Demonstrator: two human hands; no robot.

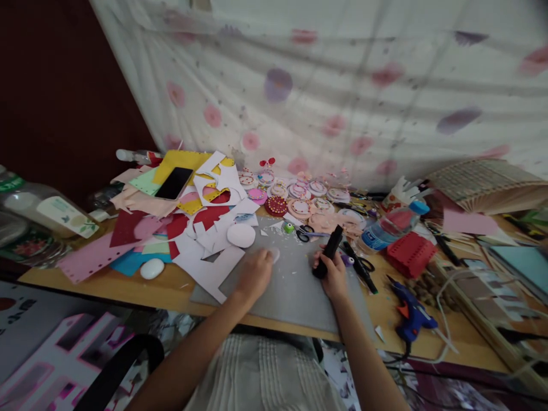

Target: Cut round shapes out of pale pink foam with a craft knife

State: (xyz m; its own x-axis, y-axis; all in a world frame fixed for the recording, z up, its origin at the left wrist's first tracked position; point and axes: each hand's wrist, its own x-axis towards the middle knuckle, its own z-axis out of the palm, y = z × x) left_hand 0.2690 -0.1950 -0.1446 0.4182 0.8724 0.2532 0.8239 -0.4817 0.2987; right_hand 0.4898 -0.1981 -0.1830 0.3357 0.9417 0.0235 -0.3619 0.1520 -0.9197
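Note:
My right hand (331, 275) grips a black tool (329, 250) that stands tilted on the grey mat (295, 291). Over the same mat, my left hand (256, 275) has its fingers curled around a small white piece (275, 254) at its fingertips. A white oval stone (241, 234) lies just beyond the left hand. Scissors (305, 231) and a small green roll (289, 228) lie beyond the mat. Several round decorated paper discs (299, 206) are spread at the back.
A heap of red, pink, white and yellow paper scraps (180, 220) with a black phone (173, 182) fills the left. A water bottle (391, 225), red box (411, 253) and blue glue gun (410, 313) lie on the right. A flowered curtain (342, 85) hangs behind.

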